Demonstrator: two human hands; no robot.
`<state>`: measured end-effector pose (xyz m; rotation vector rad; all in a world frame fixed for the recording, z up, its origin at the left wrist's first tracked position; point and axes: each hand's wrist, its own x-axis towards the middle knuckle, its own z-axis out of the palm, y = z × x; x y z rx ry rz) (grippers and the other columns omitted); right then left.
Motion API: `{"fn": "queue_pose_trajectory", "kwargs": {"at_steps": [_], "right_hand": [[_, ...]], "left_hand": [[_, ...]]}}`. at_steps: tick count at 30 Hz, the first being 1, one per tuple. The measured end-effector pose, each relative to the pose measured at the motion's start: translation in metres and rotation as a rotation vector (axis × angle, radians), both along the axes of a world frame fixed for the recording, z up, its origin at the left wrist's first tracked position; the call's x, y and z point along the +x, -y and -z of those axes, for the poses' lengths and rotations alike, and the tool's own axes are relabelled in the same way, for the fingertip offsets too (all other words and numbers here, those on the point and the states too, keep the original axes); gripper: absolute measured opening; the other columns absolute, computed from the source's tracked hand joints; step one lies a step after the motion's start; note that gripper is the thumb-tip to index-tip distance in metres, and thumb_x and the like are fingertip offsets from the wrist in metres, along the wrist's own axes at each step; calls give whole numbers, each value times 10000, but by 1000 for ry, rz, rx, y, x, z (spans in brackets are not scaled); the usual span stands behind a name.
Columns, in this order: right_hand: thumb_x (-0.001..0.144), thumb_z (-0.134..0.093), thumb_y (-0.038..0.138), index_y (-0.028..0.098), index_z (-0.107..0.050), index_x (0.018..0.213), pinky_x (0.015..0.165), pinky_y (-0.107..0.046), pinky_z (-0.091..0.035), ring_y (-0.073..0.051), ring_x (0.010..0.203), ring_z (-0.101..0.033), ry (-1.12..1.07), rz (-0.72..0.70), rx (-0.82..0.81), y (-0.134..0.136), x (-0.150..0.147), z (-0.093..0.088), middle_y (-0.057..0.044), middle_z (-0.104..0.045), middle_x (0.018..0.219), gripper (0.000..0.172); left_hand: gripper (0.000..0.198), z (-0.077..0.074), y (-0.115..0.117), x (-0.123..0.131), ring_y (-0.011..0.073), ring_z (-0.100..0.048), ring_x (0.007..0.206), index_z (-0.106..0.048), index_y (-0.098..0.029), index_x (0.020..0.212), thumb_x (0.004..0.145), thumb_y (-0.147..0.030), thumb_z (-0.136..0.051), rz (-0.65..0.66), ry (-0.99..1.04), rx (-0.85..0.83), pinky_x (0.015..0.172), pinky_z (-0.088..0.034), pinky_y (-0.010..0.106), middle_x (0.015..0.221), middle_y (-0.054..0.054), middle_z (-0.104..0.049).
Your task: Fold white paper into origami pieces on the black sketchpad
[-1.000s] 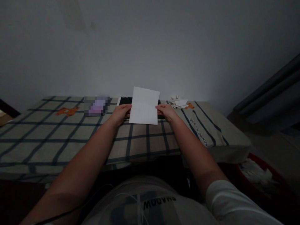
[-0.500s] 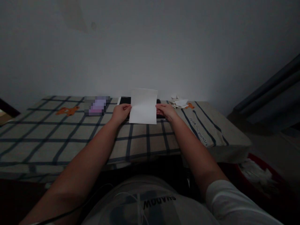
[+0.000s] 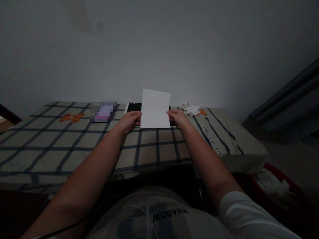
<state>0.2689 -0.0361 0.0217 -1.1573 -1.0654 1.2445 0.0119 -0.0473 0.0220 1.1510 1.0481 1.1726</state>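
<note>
A white lined sheet of paper (image 3: 156, 108) is held up above the table, with a faint crease across its middle. My left hand (image 3: 131, 120) pinches its left edge between thumb and fingers. At the right edge, my right hand (image 3: 176, 118) pinches the paper in the same way. Behind and below the sheet lies a flat black item (image 3: 134, 107) with a pale left edge, mostly covered by the paper and hands. Folded or crumpled white paper (image 3: 190, 108) sits just right of my right hand.
The table has a checked cloth (image 3: 82, 146) with orange bear prints. A blurred purple object (image 3: 104, 112) lies on the left. A wall rises behind the table. On the floor at right is a red bin (image 3: 270, 167) holding white paper.
The sheet has shifted slightly right and its top edge has risen, so it stands more upright. Both hands still grip its sides.
</note>
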Motion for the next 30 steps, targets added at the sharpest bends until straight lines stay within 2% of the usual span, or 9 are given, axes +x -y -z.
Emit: {"fn": "queue_pose_trajectory", "kwargs": {"at_steps": [2,5,9,13,16,20,23,25,30], "right_hand": [[821,-669,96,155,-665,752,588,-187,-484,-59,532,-552,-9,17,8,-2,0,2,33,-646,616,91],[824,-660,98,152,-672,759,597,-198,-482,-63,531,-550,-12,22,10,-3,0,3,35,-644,608,86],[836,-650,89,153,-670,761,599,-197,-494,-66,530,-561,-7,6,10,-3,-2,3,32,-647,601,101],[820,-675,101,154,-671,750,607,-207,-508,-74,544,-572,2,17,12,-3,-3,3,23,-658,611,88],[782,-722,132,157,-672,740,598,-211,-503,-73,541,-561,0,19,31,-3,-2,3,24,-660,616,70],[778,-718,150,161,-665,738,596,-205,-493,-68,548,-561,-33,15,33,-4,-1,4,26,-659,624,68],[779,-722,172,164,-669,751,598,-197,-490,-62,550,-560,-40,25,51,-5,0,4,28,-662,635,60],[773,-732,185,165,-670,760,590,-187,-489,-59,554,-565,-41,34,56,-5,0,5,28,-663,635,67],[775,-731,174,162,-672,783,585,-191,-502,-62,548,-578,-73,28,52,-5,-1,4,23,-674,645,61]], "left_hand": [[74,0,-1,-1,114,-602,603,-694,-153,797,750,-210,-703,3,15,-3,620,-544,251,700,33,-665],[45,2,-3,0,112,-605,599,-679,-148,747,730,-181,-705,-71,-10,23,637,-548,256,681,29,-662],[72,2,-3,2,123,-617,621,-680,-141,751,709,-192,-709,-173,-104,75,650,-551,261,694,30,-676],[108,0,-1,3,121,-614,619,-683,-129,776,712,-212,-710,-203,-146,103,645,-549,253,695,25,-677],[132,-2,1,3,127,-636,649,-685,-131,823,723,-214,-709,-150,-69,55,655,-558,255,726,33,-691],[167,-4,2,-1,125,-665,702,-700,-136,898,755,-222,-706,41,77,-19,659,-562,233,816,58,-719],[119,-5,2,-2,110,-662,686,-704,-130,865,770,-202,-700,99,107,-33,659,-555,214,806,56,-716],[87,-4,2,-2,107,-650,652,-693,-132,818,763,-196,-711,67,75,-25,643,-548,217,761,46,-702],[108,-2,0,1,105,-603,583,-678,-139,762,689,-187,-741,-111,-31,41,582,-521,220,665,21,-666]]}}
